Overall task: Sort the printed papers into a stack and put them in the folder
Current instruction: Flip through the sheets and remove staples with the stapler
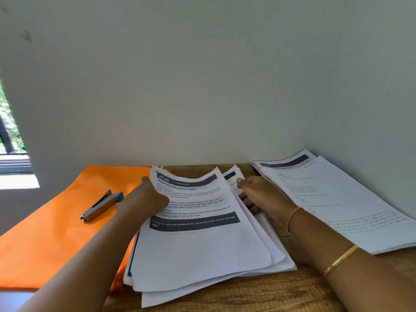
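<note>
A loose pile of printed papers [202,248] lies in the middle of the wooden table; its top sheet is headed "Wipe Baseboards Clean". My left hand [146,199] grips the pile's left edge, fingers tucked under the top sheets, which lift a little. My right hand [263,197] reaches into the pile's right side, fingers slipped between the sheets and thumb on a sheet's upper corner. An orange folder [56,239] lies flat at the left, partly under the pile. A second spread of printed papers [337,203] lies at the right by the wall.
A grey stapler with a blue end [101,206] rests on the folder. The table [270,293] stands in a corner, with walls behind and to the right. A window shows at the far left.
</note>
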